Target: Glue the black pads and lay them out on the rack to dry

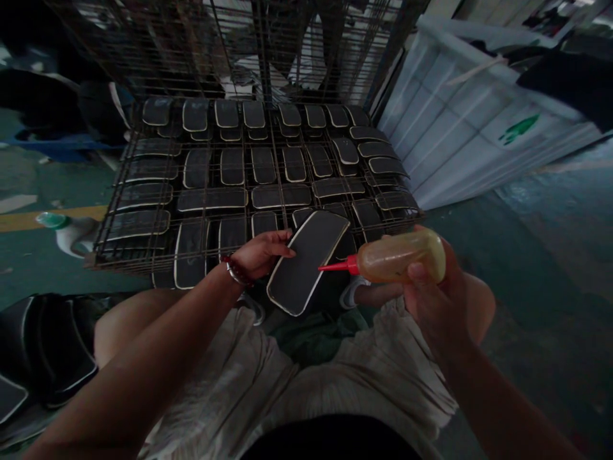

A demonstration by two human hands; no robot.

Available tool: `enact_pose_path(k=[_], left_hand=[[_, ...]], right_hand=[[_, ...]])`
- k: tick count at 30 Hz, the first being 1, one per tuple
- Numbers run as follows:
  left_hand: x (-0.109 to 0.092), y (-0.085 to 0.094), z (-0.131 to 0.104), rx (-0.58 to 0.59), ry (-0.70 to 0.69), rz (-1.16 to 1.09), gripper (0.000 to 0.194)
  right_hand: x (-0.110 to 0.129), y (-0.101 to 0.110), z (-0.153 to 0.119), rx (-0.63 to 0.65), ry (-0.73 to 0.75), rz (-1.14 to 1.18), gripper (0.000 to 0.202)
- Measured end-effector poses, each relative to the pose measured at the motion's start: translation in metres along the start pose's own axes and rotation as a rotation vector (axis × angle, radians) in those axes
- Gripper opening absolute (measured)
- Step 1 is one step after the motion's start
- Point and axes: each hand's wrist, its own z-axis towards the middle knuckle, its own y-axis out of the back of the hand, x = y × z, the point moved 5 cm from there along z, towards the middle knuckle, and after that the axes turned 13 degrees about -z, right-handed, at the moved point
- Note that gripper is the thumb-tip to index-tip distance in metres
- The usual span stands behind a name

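A dark, rounded rectangular panel (306,265) with a pale edge is tilted above my lap. My left hand (263,253) grips its left edge, thumb on top, fingers partly hidden beneath. My right hand (433,291) is wrapped round a squeeze bottle (400,257) of yellowish liquid, lying nearly sideways. The bottle's red nozzle points left, its tip at the panel's right edge; whether it touches is unclear. Beyond both hands, many similar dark panels (213,199) lie in rows on a wire rack (205,172).
A white plastic bin (445,121) stands at the back right. Left of the rack is a white bottle with a green cap (71,231). Black padded pieces (48,345) lie at the lower left. An upright wire mesh (258,45) rises behind the rack.
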Motion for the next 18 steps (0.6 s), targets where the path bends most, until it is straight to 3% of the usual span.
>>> enact_pose_path(k=[4,13,18], left_hand=[[-0.001,0.003,0.001,-0.050,0.002,-0.013,0.032],[-0.005,0.013,0.001,-0.179,-0.032,-0.036,0.025],[-0.007,0.018,0.003,-0.226,-0.057,-0.061,0.019]], right_hand=[[0.008,-0.005,-0.006,0.106,0.021,0.042,0.055],[0.021,-0.011,-0.020,0.200,0.123,-0.008,0.060],[0.030,-0.015,-0.028,0.238,0.274,-0.066,0.059]])
